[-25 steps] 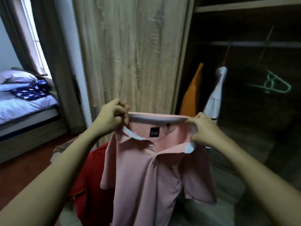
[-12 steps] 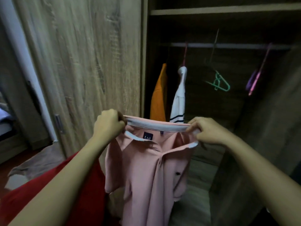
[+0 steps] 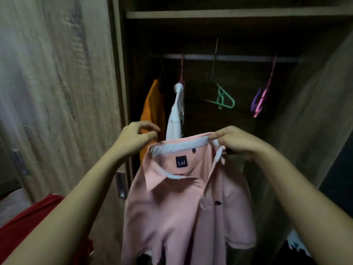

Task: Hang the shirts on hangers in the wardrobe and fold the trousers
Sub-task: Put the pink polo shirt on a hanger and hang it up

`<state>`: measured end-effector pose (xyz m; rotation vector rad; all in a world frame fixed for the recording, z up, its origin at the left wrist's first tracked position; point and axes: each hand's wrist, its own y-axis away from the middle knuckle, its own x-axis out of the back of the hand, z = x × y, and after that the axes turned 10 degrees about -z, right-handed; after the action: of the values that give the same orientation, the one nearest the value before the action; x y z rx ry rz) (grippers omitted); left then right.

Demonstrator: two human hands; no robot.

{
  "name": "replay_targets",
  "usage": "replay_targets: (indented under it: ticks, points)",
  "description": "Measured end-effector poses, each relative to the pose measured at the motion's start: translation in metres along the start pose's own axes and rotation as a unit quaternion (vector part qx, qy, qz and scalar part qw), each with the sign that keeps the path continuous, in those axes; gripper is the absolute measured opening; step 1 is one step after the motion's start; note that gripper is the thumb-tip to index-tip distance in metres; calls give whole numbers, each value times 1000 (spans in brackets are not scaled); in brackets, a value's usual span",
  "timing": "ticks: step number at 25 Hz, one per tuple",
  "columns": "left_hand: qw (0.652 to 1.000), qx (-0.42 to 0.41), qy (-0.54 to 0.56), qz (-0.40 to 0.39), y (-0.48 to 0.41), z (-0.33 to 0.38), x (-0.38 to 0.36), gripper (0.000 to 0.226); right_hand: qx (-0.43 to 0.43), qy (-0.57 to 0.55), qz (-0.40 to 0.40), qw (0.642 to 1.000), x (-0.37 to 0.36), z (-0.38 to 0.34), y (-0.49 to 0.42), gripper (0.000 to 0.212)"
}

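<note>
Step in hand: hanging a shirt. I am facing the open wardrobe with the pink shirt held up in front of it, near and centre, its front toward me and its body hanging free. No hanger is in it yet.

The right hand carries the load, fingers curled round the right end of the collar. The left hand sits just beside the collar's left end. Its fingers are loosely curved, thumb and forefinger a narrow gap apart, with no cloth seen between them.

Next move, in my judgement: send the free left hand to the far rail for the empty green hanger, then feed it through the neck opening. The one-handed grip lets the collar sag left, so the hanger needs to go in on the slack side first.

Surroundings:
- Wood-grain door, left, with a recessed handle.
- Red cloth, near left.
- Orange garment and white garment on the rail, far left, side by side.
- Pink and purple hangers, far right, empty.

No trousers are in view.
</note>
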<state>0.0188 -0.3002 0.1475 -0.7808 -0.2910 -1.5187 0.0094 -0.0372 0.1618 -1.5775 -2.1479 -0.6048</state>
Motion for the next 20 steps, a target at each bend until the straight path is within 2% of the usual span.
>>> replay_targets:
  ticks: [4, 6, 8, 11, 14, 16, 18, 20]
  points:
    - [995, -72, 37, 61, -51, 38, -40, 17, 56, 13, -28, 998, 11, 12, -14, 37]
    - [992, -64, 87, 64, -85, 61, -56, 12, 76, 16, -43, 996, 18, 16, -17, 38]
    - [980, -34, 189, 47, -125, 84, -69, 12, 84, 18, -37, 996, 30, 20, -18, 37]
    - [937, 18, 348, -34, -188, 114, -97, 18, 95, 22, -19, 995, 53, 28, -17, 42]
    - [962, 91, 255, -24, -236, 125, -132, 68, 111, 31, -10, 993, 71, 38, -17, 43]
    - [971, 110, 213, -8, -256, 129, -150, 93, 121, 50, 4, 991, 80, 45, -17, 37]
    - [970, 113, 215, 0, -273, 133, -165, 99, 134, 50, 8, 990, 87, 51, -18, 34]
    - [979, 93, 181, 34, -282, 135, -174, 77, 154, 46, -1, 987, 93, 54, -16, 35]
